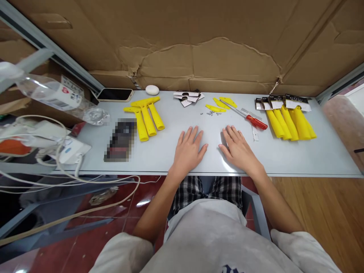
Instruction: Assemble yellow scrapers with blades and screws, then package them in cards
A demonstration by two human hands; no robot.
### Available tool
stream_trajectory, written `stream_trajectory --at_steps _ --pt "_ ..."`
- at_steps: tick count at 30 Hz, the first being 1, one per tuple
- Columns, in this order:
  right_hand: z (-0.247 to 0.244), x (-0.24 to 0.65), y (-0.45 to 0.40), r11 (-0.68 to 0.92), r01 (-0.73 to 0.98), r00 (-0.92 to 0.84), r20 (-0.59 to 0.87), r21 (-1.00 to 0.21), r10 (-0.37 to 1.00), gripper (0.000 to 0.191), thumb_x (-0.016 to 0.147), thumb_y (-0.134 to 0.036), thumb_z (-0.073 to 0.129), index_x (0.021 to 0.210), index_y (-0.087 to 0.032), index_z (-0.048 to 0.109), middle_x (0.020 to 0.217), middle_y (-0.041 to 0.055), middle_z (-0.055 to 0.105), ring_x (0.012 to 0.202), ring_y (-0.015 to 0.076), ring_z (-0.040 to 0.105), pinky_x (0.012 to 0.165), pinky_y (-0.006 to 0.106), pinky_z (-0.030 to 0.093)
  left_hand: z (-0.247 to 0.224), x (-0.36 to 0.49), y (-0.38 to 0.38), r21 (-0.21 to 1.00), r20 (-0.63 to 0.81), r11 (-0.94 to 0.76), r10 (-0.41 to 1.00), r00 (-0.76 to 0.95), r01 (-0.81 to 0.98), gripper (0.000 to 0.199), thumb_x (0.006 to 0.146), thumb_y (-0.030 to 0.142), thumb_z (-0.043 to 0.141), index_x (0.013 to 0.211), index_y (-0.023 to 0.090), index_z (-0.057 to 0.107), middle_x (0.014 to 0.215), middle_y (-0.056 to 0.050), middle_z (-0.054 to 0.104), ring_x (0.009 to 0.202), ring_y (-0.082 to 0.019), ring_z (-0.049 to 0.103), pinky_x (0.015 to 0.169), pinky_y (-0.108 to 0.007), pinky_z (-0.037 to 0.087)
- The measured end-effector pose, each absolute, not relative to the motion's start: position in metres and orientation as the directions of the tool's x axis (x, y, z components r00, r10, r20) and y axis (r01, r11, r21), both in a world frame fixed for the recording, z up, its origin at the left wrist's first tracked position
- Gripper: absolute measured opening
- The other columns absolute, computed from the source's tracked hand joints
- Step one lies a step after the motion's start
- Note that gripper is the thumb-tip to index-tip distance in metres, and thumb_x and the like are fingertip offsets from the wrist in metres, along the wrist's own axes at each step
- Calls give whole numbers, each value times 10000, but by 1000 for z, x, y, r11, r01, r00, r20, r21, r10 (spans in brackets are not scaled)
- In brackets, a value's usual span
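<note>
My left hand (190, 148) lies flat on the grey table (159, 155) with its fingers spread. Flat on the same surface, palm down and holding nothing, is my right hand (236, 147). Beyond it rests a screwdriver (257, 122) with a red handle. A metal ruler-like strip (254, 133) sticks out from under the screwdriver. Several small screws (214, 113) lie past my hands, beside flat yellow plates (215, 108). To the left are three yellow T-shaped scraper handles (149, 117). Yellow handles with black cards (297, 119) stand in a row on the right.
Printed cards (188, 96) and a white egg-shaped object (152, 90) sit along the back by a cardboard wall (210, 60). A phone (115, 94) lies back left, with a blurred dark item (121, 140) nearer. A plastic bottle (59, 94) and white cables (59, 148) crowd the left end.
</note>
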State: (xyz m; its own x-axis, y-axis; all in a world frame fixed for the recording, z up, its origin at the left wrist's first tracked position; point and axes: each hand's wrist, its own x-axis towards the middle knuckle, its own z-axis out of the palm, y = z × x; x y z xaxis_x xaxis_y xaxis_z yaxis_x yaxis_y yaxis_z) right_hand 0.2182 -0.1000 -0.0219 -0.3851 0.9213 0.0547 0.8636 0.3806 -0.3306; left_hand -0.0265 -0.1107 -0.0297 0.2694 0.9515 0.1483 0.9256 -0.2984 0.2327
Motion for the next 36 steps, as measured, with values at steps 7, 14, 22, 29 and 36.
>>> stream_trajectory --at_steps 7,14,22,29,36 --pt "-28 217 -104 397 888 -394 63 -233 917 743 1171 -502 397 1753 -46 462 1864 247 313 1781 423 250 1450 675 238 -18 -36 -101 231 154 -294 952 264 927 555 1173 364 386 1569 120 688 1753 -191 566 1676 -369 480 1392 -576 352" --pt "-32 217 -104 400 882 -394 76 -249 916 755 1169 -530 373 1796 -112 407 1879 203 305 1789 407 237 1446 700 232 -1 -91 -66 187 210 -61 977 21 981 522 1099 343 494 1524 111 687 1820 -244 439 1736 -480 317 1380 -699 280" --pt "-32 217 -104 399 885 -389 89 -241 917 732 1165 -521 392 1781 -129 441 1873 185 335 1781 402 267 1448 690 247 -2 -117 -48 131 169 1 985 -24 991 472 1059 250 424 1317 75 778 1542 -304 652 1541 -509 520 1277 -698 410" --pt "-33 218 -104 404 873 -391 104 -273 915 738 1164 -524 391 1793 -140 425 1870 186 337 1778 414 269 1441 715 239 5 -123 -43 133 153 101 981 -121 986 499 984 180 455 1347 58 775 1441 -288 713 1410 -491 613 1235 -674 468" --pt "-33 218 -104 397 885 -388 86 -243 918 742 1171 -523 377 1765 -84 457 1869 213 329 1782 407 259 1454 670 237 8 -125 -45 165 183 109 973 -139 980 510 974 152 450 1364 77 770 1460 -251 723 1331 -423 686 1204 -602 534"
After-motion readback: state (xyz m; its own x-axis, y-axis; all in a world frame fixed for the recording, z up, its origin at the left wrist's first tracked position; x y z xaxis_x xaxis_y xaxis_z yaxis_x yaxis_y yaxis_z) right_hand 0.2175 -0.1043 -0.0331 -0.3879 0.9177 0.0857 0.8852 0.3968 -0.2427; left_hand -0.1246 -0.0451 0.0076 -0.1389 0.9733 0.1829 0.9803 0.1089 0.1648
